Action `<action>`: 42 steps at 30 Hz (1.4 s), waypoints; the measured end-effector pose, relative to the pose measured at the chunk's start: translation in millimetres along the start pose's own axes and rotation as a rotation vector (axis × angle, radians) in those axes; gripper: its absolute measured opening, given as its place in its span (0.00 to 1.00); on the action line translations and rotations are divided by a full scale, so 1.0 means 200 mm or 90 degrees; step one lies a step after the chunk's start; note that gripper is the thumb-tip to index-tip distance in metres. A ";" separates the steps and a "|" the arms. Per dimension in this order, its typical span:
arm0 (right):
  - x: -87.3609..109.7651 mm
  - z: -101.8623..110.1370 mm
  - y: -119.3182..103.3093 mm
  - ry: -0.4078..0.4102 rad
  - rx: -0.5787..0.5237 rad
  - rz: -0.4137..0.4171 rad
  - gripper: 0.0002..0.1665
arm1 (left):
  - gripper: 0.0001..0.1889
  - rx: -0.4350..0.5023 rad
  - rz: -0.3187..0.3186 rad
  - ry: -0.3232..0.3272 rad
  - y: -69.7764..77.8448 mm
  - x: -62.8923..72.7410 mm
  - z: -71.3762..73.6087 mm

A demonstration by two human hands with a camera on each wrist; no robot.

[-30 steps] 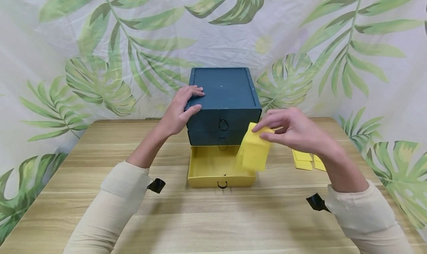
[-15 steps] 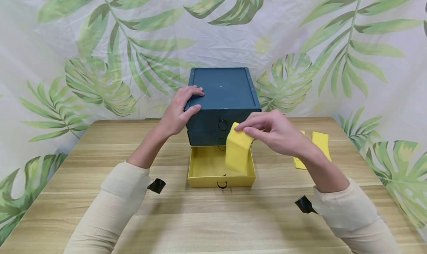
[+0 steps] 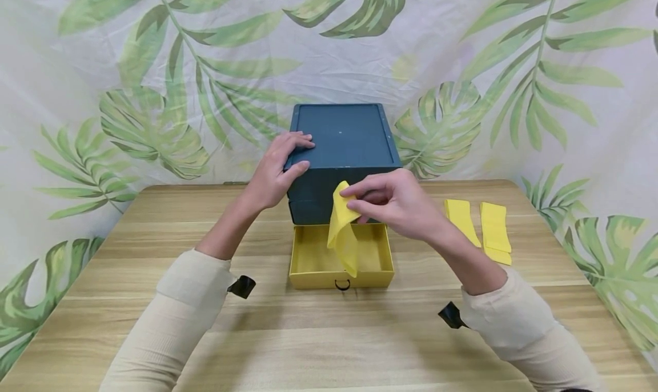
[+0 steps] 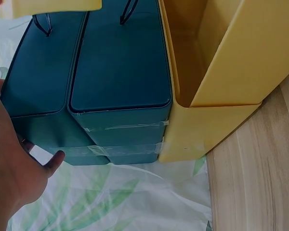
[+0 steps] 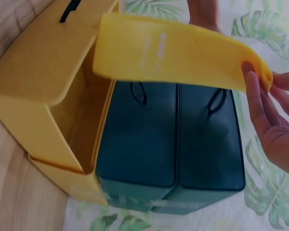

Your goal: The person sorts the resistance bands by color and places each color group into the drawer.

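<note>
My right hand pinches one end of a yellow resistance band between thumb and fingers. The band hangs down over the pulled-out yellow drawer; in the right wrist view it shows as a flat loop with faint print. This drawer is the lowest in a stack, under two dark blue drawers with black loop pulls. My left hand rests on the upper left edge of the blue stack, fingers on top and thumb near the front edge. Inside the drawer, the yellow floor shows around the band.
Two folded yellow bands, one beside another, lie on the wooden table right of the stack. A leaf-patterned cloth hangs right behind the table. A black strap piece sticks out from the right sleeve.
My right hand has carried the band leftward, from the drawer's right side to over its middle, and the band has turned edge-on. The left hand has stayed on the stack.
</note>
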State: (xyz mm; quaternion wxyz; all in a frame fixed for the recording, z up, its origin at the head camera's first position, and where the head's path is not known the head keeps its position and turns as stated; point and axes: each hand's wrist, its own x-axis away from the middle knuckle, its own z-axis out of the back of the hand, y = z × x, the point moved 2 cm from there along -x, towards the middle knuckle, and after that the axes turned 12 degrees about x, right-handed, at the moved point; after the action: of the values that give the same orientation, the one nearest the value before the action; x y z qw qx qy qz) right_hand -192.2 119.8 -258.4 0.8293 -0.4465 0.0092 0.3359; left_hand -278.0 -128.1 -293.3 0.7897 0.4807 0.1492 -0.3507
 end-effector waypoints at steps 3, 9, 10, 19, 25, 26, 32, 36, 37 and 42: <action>-0.03 -0.02 -0.01 0.014 0.006 0.011 0.12 | 0.21 0.001 -0.002 -0.001 0.00 0.00 0.00; -0.09 -0.09 -0.02 0.026 0.008 0.028 0.10 | 0.21 0.002 -0.005 -0.001 0.00 -0.01 -0.01; -0.10 -0.10 -0.01 0.027 0.013 0.029 0.09 | 0.21 0.002 -0.006 0.000 0.00 -0.01 -0.01; -0.17 -0.23 0.01 0.010 0.113 0.034 0.08 | 0.21 0.005 -0.009 0.003 -0.01 -0.01 -0.02; -0.12 -0.28 0.03 0.020 0.112 0.006 0.08 | 0.20 0.009 -0.010 0.003 -0.01 -0.01 -0.02; -0.10 -0.29 0.04 0.020 0.113 -0.003 0.08 | 0.20 0.009 -0.011 0.003 -0.01 -0.02 -0.02; 0.05 -0.32 0.15 -0.009 0.124 -0.049 0.08 | 0.21 0.008 -0.008 0.000 -0.01 -0.01 -0.02; 0.12 -0.30 0.26 -0.050 0.126 -0.090 0.07 | 0.21 0.007 -0.006 -0.001 -0.01 -0.01 -0.01; 0.13 -0.29 0.29 -0.060 0.124 -0.101 0.07 | 0.21 0.008 -0.005 -0.002 0.00 -0.01 -0.01; 0.16 -0.24 0.40 -0.105 0.155 -0.142 0.05 | 0.22 0.009 0.001 -0.005 0.00 -0.01 -0.01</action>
State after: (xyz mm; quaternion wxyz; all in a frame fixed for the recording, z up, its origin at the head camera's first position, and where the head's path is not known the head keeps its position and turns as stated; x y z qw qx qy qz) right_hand -197.9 131.3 -356.1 0.9072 -0.3118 -0.0679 0.2741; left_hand -279.4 -126.6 -293.9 0.7871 0.4853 0.1429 -0.3528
